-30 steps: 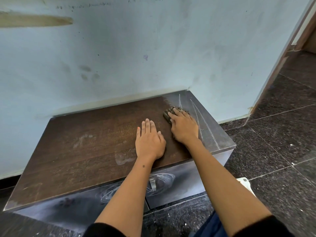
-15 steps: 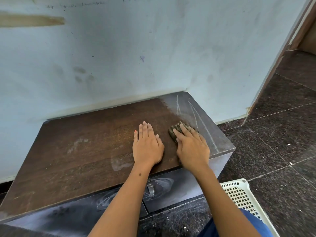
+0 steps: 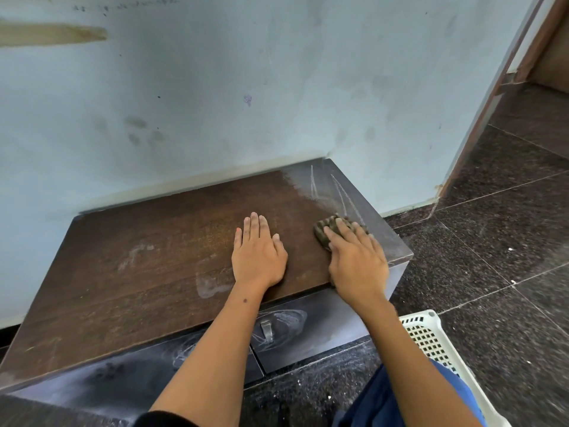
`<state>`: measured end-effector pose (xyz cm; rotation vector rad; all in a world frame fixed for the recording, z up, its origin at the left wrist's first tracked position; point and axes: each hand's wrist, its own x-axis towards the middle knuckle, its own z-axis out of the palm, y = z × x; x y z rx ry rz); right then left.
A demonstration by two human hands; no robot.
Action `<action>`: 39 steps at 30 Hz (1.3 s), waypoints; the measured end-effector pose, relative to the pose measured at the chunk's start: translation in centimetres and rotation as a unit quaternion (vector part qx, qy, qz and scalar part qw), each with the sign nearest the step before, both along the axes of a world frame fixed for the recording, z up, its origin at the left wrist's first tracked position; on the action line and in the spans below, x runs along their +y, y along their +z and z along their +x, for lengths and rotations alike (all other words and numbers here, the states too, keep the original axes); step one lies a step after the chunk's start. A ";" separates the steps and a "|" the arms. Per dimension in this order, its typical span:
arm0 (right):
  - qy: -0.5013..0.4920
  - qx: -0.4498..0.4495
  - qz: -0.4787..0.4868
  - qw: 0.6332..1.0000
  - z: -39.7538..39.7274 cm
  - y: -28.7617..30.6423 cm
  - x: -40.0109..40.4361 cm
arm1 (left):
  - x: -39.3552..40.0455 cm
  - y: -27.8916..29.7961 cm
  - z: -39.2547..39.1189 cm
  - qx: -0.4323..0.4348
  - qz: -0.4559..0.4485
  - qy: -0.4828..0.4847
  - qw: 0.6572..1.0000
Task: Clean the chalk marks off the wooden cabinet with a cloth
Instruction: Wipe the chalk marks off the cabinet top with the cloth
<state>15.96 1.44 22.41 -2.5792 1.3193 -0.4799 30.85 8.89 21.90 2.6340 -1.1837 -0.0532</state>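
A low dark wooden cabinet (image 3: 147,272) stands against a pale blue wall. White chalk lines and a dusty chalk haze (image 3: 331,192) cover the top's far right corner. My right hand (image 3: 357,260) presses a brownish ribbed cloth (image 3: 328,231) flat on the top, just below those lines and near the right edge. My left hand (image 3: 257,254) lies flat, fingers together, on the wood to the left of the cloth. Fainter chalk smears (image 3: 212,282) remain near my left wrist. The drawer fronts (image 3: 286,328) carry chalk scribbles around a metal handle.
A white perforated plastic basket (image 3: 428,337) sits on the dark tiled floor by my right forearm. The wall rises directly behind the cabinet. An open doorway (image 3: 538,72) lies at the far right. Blue trousers show at the bottom.
My right hand has dragged the cloth from the far part of the top back toward the front right edge. The left hand stays put. The view tilted, bringing the basket in.
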 end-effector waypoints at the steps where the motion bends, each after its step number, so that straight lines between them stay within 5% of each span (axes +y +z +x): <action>1: -0.016 0.005 0.001 1.000 -0.7 0.1 -0.9 | 0.0 0.0 0.0 0.001 0.001 0.000 1.000; 8: -0.112 0.005 0.017 0.994 -1.0 0.3 -1.8 | -0.3 -0.1 -0.4 -0.008 -0.004 0.010 1.000; 17: 0.057 -0.019 0.006 0.998 1.8 -0.1 2.3 | -0.1 0.2 -0.2 -0.004 0.000 0.004 1.000; 26: -0.117 0.010 0.033 0.993 -3.9 0.7 -4.5 | -0.3 0.0 -0.3 -0.013 0.002 0.008 1.000; 33: 0.044 0.001 -0.004 0.999 0.1 -0.1 0.8 | -0.2 0.2 -0.4 -0.007 0.007 0.006 1.000; 39: 0.082 -0.026 0.030 0.996 1.0 -0.2 -4.7 | -0.2 0.0 -0.1 -0.009 0.010 0.003 1.000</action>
